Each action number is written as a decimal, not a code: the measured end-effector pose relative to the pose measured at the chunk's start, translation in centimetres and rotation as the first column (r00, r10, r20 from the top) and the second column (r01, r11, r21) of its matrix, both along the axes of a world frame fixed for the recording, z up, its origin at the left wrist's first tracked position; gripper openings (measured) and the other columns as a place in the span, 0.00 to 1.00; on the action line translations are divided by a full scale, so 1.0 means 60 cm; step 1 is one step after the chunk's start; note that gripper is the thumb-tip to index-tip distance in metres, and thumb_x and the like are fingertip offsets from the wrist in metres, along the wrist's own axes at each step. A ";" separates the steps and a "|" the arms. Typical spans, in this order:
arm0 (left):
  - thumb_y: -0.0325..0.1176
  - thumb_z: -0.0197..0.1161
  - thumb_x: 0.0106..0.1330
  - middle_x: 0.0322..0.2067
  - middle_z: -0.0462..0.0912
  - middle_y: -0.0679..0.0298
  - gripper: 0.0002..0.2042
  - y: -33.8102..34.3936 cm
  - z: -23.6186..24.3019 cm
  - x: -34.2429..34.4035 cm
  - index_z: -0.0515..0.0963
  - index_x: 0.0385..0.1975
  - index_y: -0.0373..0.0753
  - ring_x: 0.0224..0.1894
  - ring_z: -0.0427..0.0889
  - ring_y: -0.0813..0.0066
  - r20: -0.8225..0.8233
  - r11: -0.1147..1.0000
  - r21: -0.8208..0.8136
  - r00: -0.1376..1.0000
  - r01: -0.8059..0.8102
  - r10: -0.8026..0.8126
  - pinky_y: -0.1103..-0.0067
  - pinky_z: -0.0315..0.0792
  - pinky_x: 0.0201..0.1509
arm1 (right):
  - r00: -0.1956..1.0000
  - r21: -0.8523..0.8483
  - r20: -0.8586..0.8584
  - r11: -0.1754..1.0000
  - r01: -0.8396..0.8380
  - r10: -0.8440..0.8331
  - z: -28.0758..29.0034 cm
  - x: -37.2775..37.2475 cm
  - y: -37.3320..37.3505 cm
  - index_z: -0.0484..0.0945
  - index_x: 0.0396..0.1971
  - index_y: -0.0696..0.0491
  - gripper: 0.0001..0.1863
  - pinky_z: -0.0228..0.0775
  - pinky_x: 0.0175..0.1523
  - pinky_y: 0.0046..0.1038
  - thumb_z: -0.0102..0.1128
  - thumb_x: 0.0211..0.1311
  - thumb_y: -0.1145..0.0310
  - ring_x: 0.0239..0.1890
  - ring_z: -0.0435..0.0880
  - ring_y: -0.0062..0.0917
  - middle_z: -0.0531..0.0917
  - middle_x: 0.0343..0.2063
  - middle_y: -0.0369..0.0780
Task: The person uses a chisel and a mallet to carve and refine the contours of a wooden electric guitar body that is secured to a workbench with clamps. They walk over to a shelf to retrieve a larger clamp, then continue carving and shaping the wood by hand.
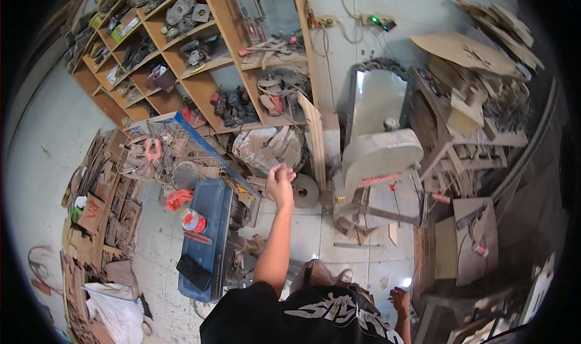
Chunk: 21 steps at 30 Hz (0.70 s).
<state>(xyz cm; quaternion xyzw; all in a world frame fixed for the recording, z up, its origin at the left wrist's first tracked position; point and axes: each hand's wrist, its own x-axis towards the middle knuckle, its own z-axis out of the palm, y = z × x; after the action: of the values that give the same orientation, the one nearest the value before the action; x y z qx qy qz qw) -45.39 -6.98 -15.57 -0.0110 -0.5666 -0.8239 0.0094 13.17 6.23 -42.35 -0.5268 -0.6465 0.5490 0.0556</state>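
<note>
Whitish, crumpled sack with pale scrap-like contents is sitting beyond the blue, rectangular, rounded-corner bench top and to its right. Grey-brown, round, flat disc with a centre hole is showing just beside the sack, also to the right of the bench top.

The person's bare left hand is extending forward, to the right of the bench top's far end, and is overlapping both items in the view; whether it is touching either cannot be told. Its fingers are curling inward in a narrow grip; whether anything is sitting within them cannot be told. The person's bare right hand is hanging low, well apart from the bench top on its right; its fingers are bending loosely, and its grip cannot be determined at this size.

On the bench top, a white-and-red cylindrical can and a black, flat, rectangular object are resting. Bright orange, crumpled material is lying just beside its far left corner. Well to the right of the bench top, a grey machine with a rounded housing is standing. Light-brown wooden compartment shelving is rising beyond the bench top.
</note>
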 end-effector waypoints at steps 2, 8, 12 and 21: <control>0.34 0.62 0.71 0.33 0.82 0.62 0.10 0.018 0.034 -0.081 0.76 0.43 0.34 0.31 0.81 0.77 -0.041 1.000 0.000 0.999 -0.031 0.031 0.79 0.78 0.39 | 0.998 -0.035 -0.041 0.999 0.040 -0.042 0.078 -0.068 0.032 0.80 0.44 0.67 0.18 0.76 0.25 0.25 0.59 0.64 0.67 0.24 0.86 0.24 0.87 0.29 0.47; 0.35 0.61 0.72 0.32 0.83 0.62 0.09 0.116 0.188 -0.372 0.77 0.40 0.34 0.33 0.82 0.77 -0.284 0.996 0.093 0.958 0.000 0.027 0.80 0.78 0.39 | 0.999 -0.083 -0.012 0.995 0.048 -0.050 0.059 -0.088 0.033 0.85 0.37 0.60 0.13 0.79 0.39 0.35 0.65 0.60 0.65 0.32 0.87 0.28 0.88 0.31 0.42; 0.35 0.61 0.72 0.32 0.84 0.62 0.10 0.162 0.309 -0.568 0.77 0.39 0.33 0.34 0.82 0.78 -0.387 1.000 0.019 0.922 0.017 -0.008 0.81 0.76 0.36 | 0.996 -0.117 0.087 0.993 0.025 -0.015 0.073 -0.199 0.009 0.85 0.38 0.59 0.13 0.79 0.39 0.35 0.65 0.60 0.65 0.33 0.87 0.29 0.88 0.31 0.42; 0.48 0.62 0.67 0.40 0.85 0.52 0.26 0.288 0.566 -0.875 0.76 0.53 0.30 0.45 0.83 0.55 -0.628 0.896 -0.284 0.773 -0.342 0.096 0.68 0.74 0.53 | 0.993 -0.058 0.115 0.998 -0.004 0.011 0.189 -0.531 0.069 0.85 0.38 0.57 0.12 0.80 0.39 0.35 0.65 0.60 0.65 0.33 0.87 0.29 0.88 0.31 0.42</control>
<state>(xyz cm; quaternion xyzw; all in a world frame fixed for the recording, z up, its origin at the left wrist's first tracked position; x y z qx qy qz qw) -97.88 10.31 18.37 -0.2048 -0.6807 -0.6438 0.2832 -18.68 10.40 -30.99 -0.5564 -0.6345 0.5365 0.0009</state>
